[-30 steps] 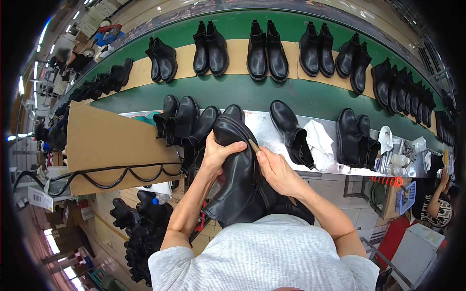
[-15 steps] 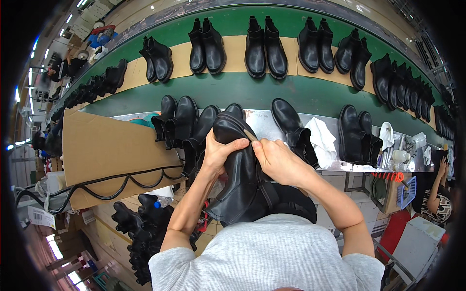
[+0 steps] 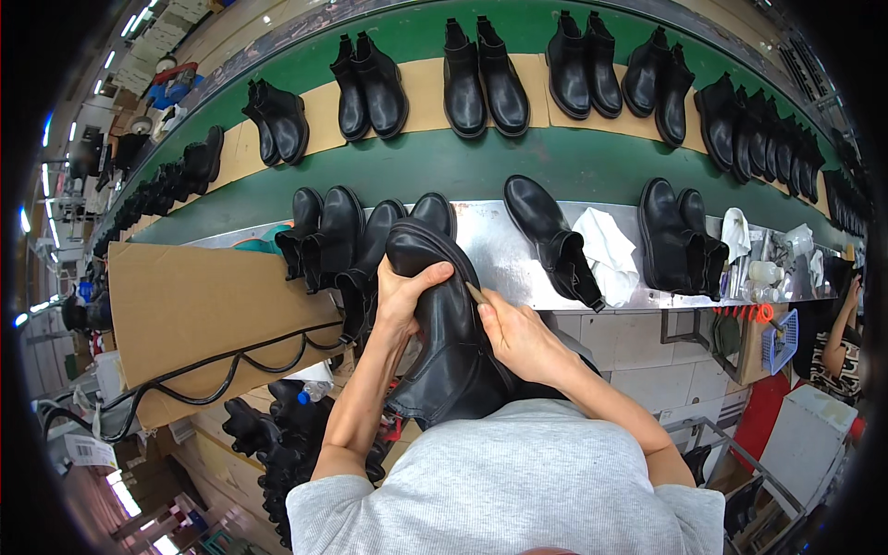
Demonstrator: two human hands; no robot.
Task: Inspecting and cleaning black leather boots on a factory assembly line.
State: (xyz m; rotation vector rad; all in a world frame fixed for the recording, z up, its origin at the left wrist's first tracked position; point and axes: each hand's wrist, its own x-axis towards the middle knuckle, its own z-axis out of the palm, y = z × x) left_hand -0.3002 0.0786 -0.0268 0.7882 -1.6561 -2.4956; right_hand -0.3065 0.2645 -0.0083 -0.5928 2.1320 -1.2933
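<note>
A black leather ankle boot [image 3: 442, 338] is held in front of my body, toe pointing away and tilted. My left hand [image 3: 398, 296] grips it around the forefoot, thumb lying on the upper and fingers out of sight beneath. Pinched in my right hand [image 3: 527, 342] is a slim tan stick-like tool [image 3: 475, 293]. Its tip meets the line where the upper joins the sole, on the boot's right side. Just beyond stand more black boots [image 3: 340, 227], and a single boot [image 3: 546, 227] lies to the right by a white cloth [image 3: 606, 259].
Pairs of boots line a green conveyor [image 3: 416, 165] covered partly by cardboard strips. A large cardboard sheet [image 3: 203, 314] with a wavy black cable [image 3: 240, 361] stands at left. Bottles [image 3: 766, 273] sit on the metal bench at right. Another person's arm [image 3: 840, 328] shows far right.
My right hand and the tan tool have slid along the sole edge, away from the toe and nearer to me. The left hand keeps its grip; the whole view has shifted slightly.
</note>
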